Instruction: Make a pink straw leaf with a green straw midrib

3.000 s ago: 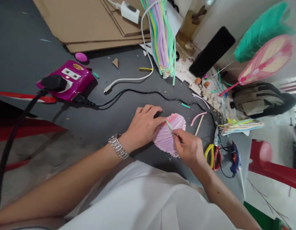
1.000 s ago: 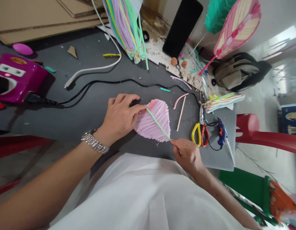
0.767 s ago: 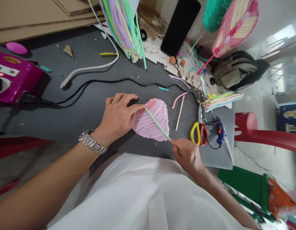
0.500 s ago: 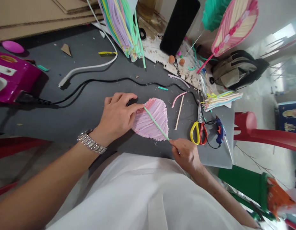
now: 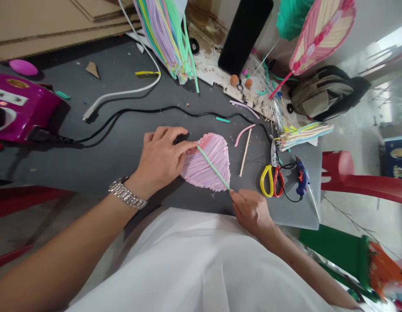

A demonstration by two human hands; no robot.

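from the head view, a person's right hand (image 5: 251, 210) has its grip clamped on one end of a green strip (image 5: 213, 167) crossing a pleated lilac piece (image 5: 201, 173) by the table's (image 5: 90, 167) near edge, the left hand (image 5: 158, 158) touching the other end, its grip unclear.

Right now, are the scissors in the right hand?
No, the scissors lie on the table, while the right hand pinches the green strip.

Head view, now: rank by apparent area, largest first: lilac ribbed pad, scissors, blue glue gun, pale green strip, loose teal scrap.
1. Lilac ribbed pad, even partly covered by the left hand
2. Scissors
3. Blue glue gun
4. Pale green strip, long but thin
5. Loose teal scrap
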